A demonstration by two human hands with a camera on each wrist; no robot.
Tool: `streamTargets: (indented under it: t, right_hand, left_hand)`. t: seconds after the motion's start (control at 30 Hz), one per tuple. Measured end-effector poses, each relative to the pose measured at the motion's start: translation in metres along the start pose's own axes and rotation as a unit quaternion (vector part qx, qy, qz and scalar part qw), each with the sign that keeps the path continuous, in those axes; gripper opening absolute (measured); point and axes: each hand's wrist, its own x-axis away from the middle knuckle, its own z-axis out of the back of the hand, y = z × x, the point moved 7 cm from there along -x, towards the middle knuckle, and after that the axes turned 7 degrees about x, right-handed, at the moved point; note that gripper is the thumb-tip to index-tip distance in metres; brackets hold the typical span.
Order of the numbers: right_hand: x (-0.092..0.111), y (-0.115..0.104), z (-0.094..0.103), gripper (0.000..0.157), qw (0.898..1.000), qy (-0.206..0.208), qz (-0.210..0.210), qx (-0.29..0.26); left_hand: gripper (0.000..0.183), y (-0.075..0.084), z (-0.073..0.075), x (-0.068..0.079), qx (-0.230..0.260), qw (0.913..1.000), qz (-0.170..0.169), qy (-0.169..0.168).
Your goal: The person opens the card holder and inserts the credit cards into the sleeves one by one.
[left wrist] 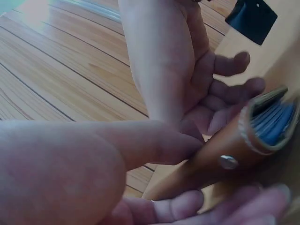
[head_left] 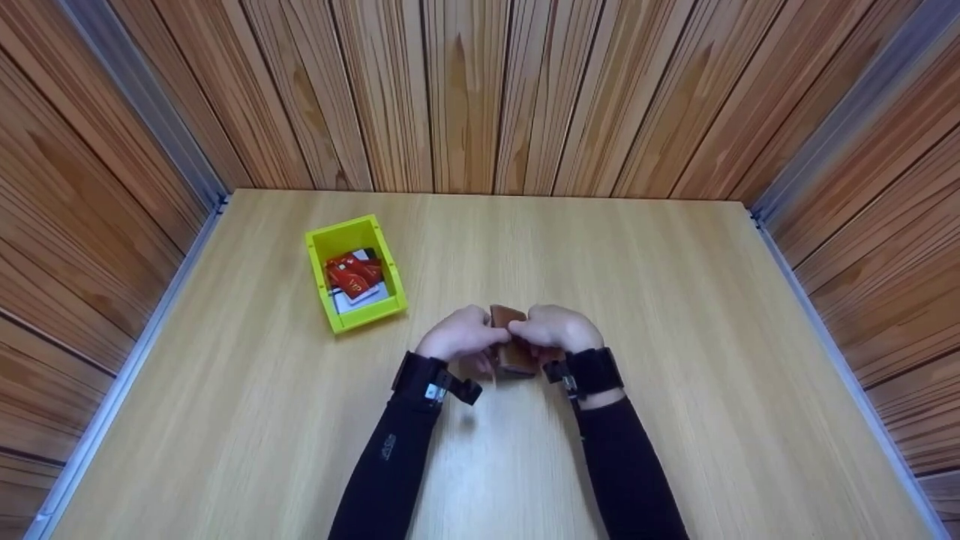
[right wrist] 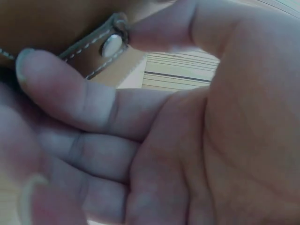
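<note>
Between the two hands, a brown leather card holder (head_left: pixel 516 360) with white stitching is held over the table. Its end faces the left wrist view, showing a stack of cards (left wrist: pixel 275 123) inside and a round metal snap (left wrist: pixel 228 162) on the leather. The left hand (head_left: pixel 461 334) grips it, thumb on one side and fingers beneath. On the other side, the right hand (head_left: pixel 561 330) pinches it; in the right wrist view its thumb touches the end of a stitched strap (right wrist: pixel 89 55) beside a silver snap button (right wrist: pixel 112 45), fingers curving in front of the leather.
A yellow-green bin (head_left: pixel 369 318) stands to the left on the wooden table (head_left: pixel 675 300), holding several red cards (head_left: pixel 351 280) and some white ones. Wood-plank walls (head_left: pixel 465 97) with metal edging enclose the table at the back and both sides.
</note>
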Motion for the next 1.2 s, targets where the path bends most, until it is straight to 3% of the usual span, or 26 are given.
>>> streamTargets:
  t: [0.3,0.57,0.83,1.03,1.2]
  right_hand:
    - [0.003,0.001,-0.002,0.037,0.999,-0.018,0.002,-0.034]
    - [0.003,-0.008,0.006,0.028,0.998,0.005,0.043,0.052]
    - [0.003,-0.010,0.005,0.021,0.995,0.003,0.077,0.070]
    - [0.001,0.004,0.007,0.026,0.994,-0.030,0.107,0.009]
    - [-0.001,0.027,0.015,0.024,0.996,-0.003,0.080,-0.045]
  left_hand:
    - [0.016,0.002,-0.001,-0.005,0.030,0.9991,-0.028,0.002]
    - [0.020,0.003,0.000,-0.004,0.021,0.9997,-0.014,0.006]
    - [0.023,0.004,0.001,-0.005,0.015,0.9993,-0.009,0.034]
    - [0.024,-0.002,0.007,-0.005,0.003,0.9995,0.007,0.031]
    - [0.021,-0.013,0.015,-0.004,0.029,0.9978,0.028,0.053]
